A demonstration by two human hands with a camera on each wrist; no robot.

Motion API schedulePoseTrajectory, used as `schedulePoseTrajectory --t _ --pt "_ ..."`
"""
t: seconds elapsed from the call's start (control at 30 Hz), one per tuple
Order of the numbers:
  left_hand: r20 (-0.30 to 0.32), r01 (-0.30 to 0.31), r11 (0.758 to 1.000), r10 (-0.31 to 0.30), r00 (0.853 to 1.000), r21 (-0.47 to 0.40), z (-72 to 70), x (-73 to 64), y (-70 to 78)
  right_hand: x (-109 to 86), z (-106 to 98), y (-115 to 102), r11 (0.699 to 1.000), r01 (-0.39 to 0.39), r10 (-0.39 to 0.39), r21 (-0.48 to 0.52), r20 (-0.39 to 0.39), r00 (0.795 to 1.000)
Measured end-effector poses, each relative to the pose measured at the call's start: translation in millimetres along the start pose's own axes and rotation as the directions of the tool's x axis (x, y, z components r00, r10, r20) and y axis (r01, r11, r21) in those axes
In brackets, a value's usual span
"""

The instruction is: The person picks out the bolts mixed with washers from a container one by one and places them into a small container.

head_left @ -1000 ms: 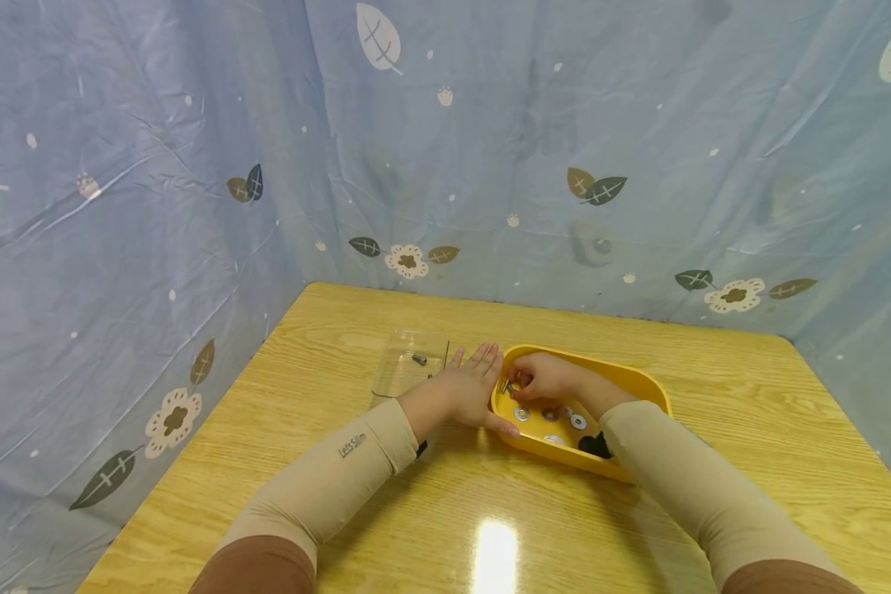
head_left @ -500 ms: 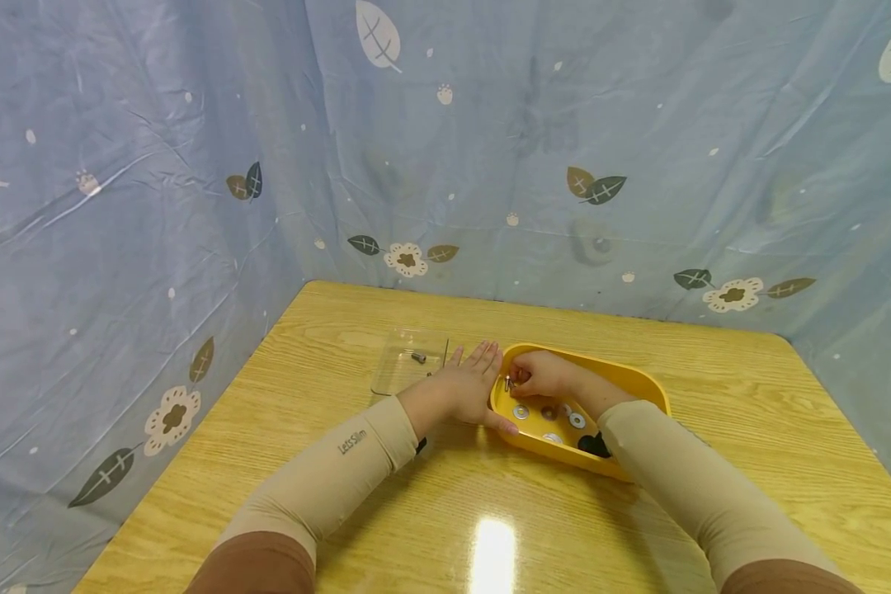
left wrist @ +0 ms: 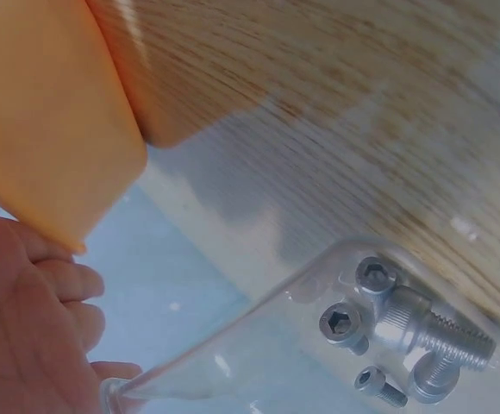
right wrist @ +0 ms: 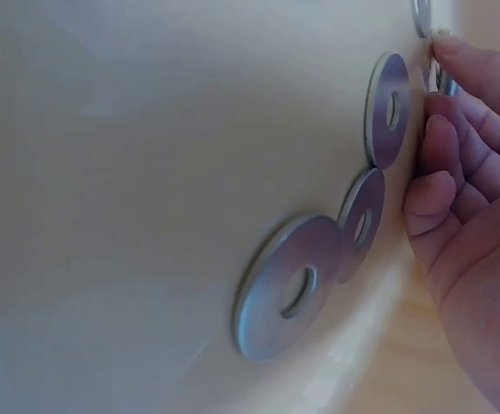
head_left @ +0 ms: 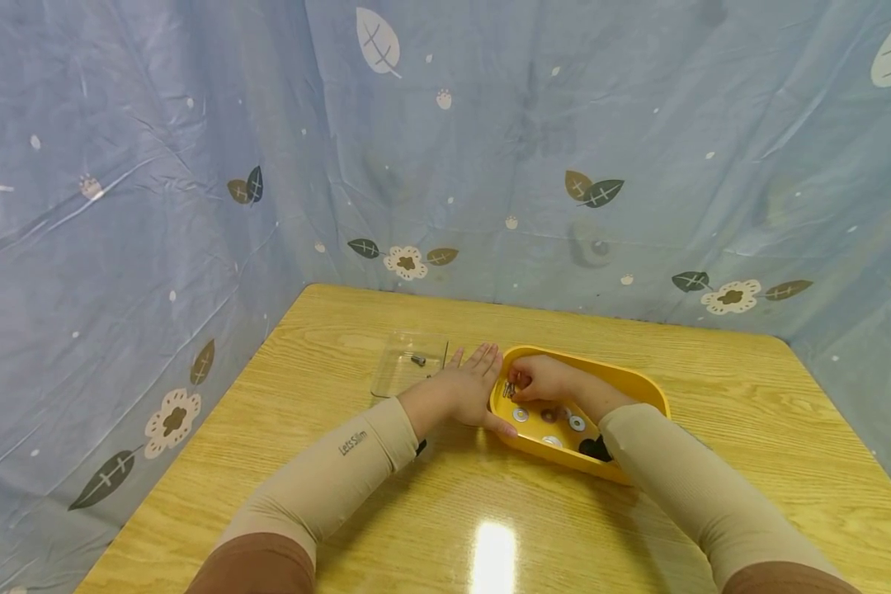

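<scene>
My left hand [head_left: 469,389] lies with straight fingers against the left end of a yellow tray [head_left: 564,459], its thumb over the front rim. Inside that tray my right hand [head_left: 553,379] reaches to the left end and pinches a small metal screw [head_left: 510,388] between thumb and fingertips. The right wrist view shows only a sliver of shiny metal [right wrist: 445,82] there, the rest hidden by the fingers. Several flat washers [head_left: 577,423] lie on the tray floor near this hand. Left of my left hand stands a clear plastic box [head_left: 392,381] holding several socket head screws [left wrist: 340,323].
A black object [head_left: 592,448] lies in the tray beneath my right forearm. Something dark [head_left: 421,447] shows beside my left sleeve. The wooden table [head_left: 341,511] meets a blue patterned curtain [head_left: 490,148] at its back and left.
My right fingertips shift slightly at the tray's left end; the small screw there stood more upright half a second ago and now looks tilted. My left hand stays in place.
</scene>
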State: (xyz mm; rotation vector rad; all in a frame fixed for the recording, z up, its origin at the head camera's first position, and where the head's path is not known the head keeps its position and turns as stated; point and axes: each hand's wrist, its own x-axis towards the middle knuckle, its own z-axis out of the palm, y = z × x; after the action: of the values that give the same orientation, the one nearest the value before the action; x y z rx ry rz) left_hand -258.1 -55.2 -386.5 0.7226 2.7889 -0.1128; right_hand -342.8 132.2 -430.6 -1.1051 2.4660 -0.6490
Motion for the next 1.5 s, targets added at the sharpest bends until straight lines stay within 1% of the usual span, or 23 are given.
schedulePoseTrajectory --t 0.27,0.47,0.57,0.73,0.93,1.13,1.33,1.5 --pt "-0.001 -0.006 1.0 0.006 1.0 -0.013 0.8 0.1 -0.8 0.6 0.2 -1.0 1.0 0.009 -0.009 -0.006 0.011 1.0" --pt "-0.002 0.0 1.0 0.0 1.0 -0.002 1.2 0.3 -0.7 -1.2 -6.9 0.2 1.0 0.009 -0.008 -0.009 0.026 1.0" --pt "0.004 -0.003 1.0 0.003 1.0 -0.005 0.5 -0.3 -0.4 -3.3 -13.5 -1.8 0.999 0.005 -0.006 0.035 0.029 1.0" --pt "0.011 -0.007 1.0 0.008 1.0 -0.018 0.6 0.7 -0.4 -10.2 -24.9 -8.4 0.99 -0.006 0.002 0.14 0.026 1.0" --pt "0.016 -0.009 0.999 0.009 1.0 -0.037 0.3 1.1 -0.4 -18.5 -36.2 -12.1 0.973 -0.033 0.038 0.228 -0.018 0.999" --pt "0.018 -0.009 0.999 0.01 1.0 -0.047 1.5 2.2 0.4 -29.3 -48.8 -12.9 0.948 -0.017 0.04 0.318 -0.066 0.997" --pt "0.015 -0.007 0.999 0.008 1.0 -0.047 4.7 3.9 -0.6 -37.8 -59.0 -17.0 0.942 -0.024 0.056 0.336 -0.085 0.995" --pt "0.004 -0.008 0.998 0.008 1.0 -0.055 4.6 3.7 -2.9 -41.4 -62.4 -20.9 0.937 -0.026 0.062 0.348 -0.093 0.994"
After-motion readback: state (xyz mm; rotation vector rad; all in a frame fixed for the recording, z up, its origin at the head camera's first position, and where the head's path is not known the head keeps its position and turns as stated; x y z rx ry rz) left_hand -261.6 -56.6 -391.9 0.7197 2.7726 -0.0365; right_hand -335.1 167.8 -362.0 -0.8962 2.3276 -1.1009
